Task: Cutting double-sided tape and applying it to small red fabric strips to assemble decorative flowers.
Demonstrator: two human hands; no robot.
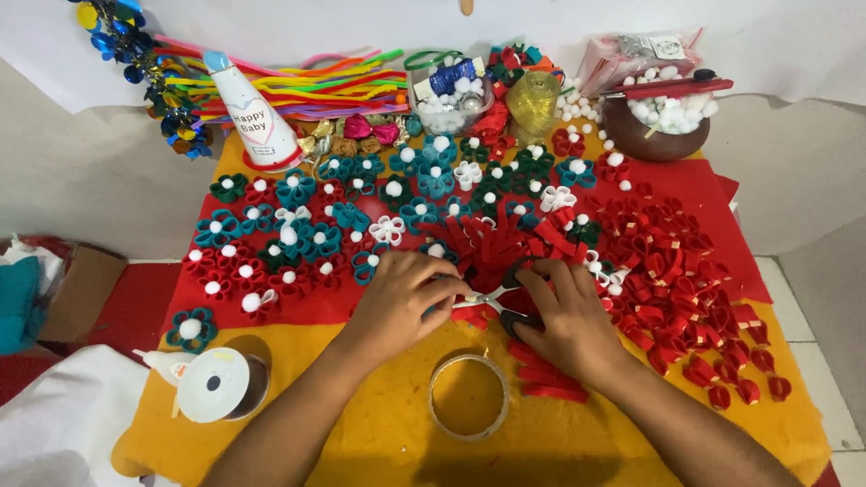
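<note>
The scissors lay at the middle of the worktop, their long axis running left to right: the blades pointed left toward the left hand and the dark handles sat under the right hand. The right hand's grip was clenched through those handles, fingers curled over them. The left hand was closed on a small red felt strip, pinching it just at the blade tips, so the strip lay between the two hands and touched the scissors. Both hands were about equally near the strip; the left held it, the right held the tool.

Near the person, just in front of the hands, a roll of clear tape lay flat on yellow felt, and a few cut red strips lay beside the right wrist. To the right spread a heap of folded red loops. To the left and far side stood rows of felt flowers in teal, red and green, each with a white pompom centre. At the far edge were bright pipe cleaners, a white party hat and a brown bowl of white pompoms. A white glue bottle sat near left. Red felt covered the far part of the worktop, and pale floor tiles showed at the right.
</note>
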